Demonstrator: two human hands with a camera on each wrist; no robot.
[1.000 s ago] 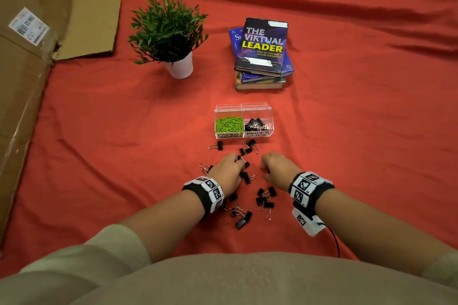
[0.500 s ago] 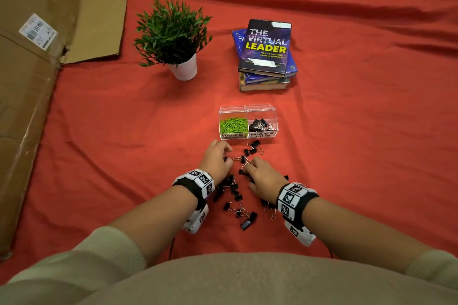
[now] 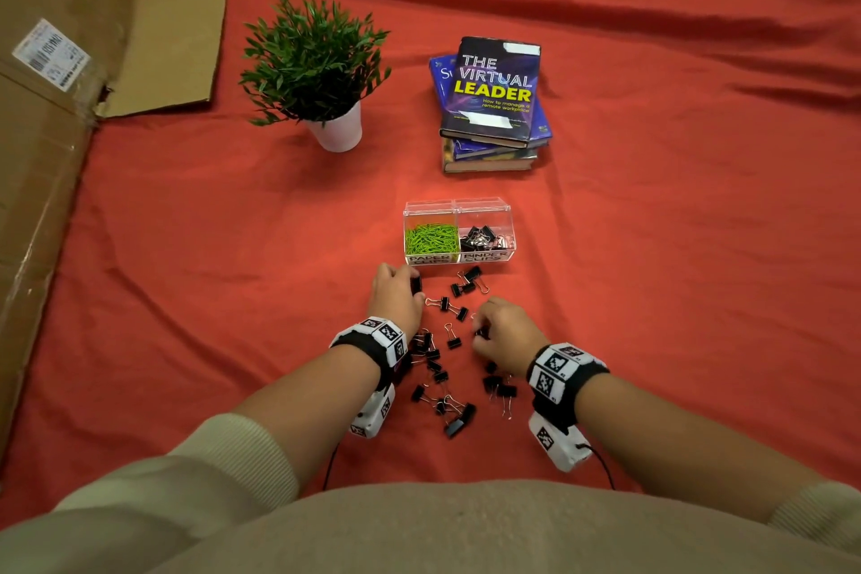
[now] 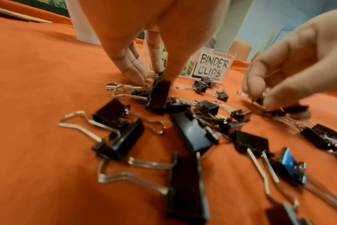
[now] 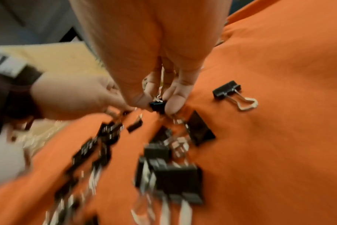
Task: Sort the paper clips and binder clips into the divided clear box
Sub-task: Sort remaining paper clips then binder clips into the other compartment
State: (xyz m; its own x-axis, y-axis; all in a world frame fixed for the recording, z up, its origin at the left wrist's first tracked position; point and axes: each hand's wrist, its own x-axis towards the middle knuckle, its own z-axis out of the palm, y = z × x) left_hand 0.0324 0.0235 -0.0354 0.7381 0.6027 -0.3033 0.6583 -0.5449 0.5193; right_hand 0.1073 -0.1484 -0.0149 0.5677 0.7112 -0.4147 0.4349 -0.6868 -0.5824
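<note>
Head view: loose binder clips (image 3: 447,368) scattered before the divided clear box (image 3: 459,232).
Left grip (image 3: 396,298): pinches a binder clip (image 4: 159,97).
Right grip (image 3: 505,331): pinches a small clip (image 5: 157,105).

Binder clips (image 3: 448,354) before box (image 3: 459,206) — scattered.

The clear box (image 3: 459,232) is showing two hand-lettered labels on its front: "PAPER CLIPS" (image 3: 429,259) under the left compartment and "BINDER CLIPS" (image 4: 212,67) under the right. The top book (image 3: 491,91) is reading "THE VIRTUAL LEADER", subtitle "How to manage a remote workplace". The sticker (image 3: 50,54) on the cardboard box is carrying a barcode, its print too small to read.
</note>
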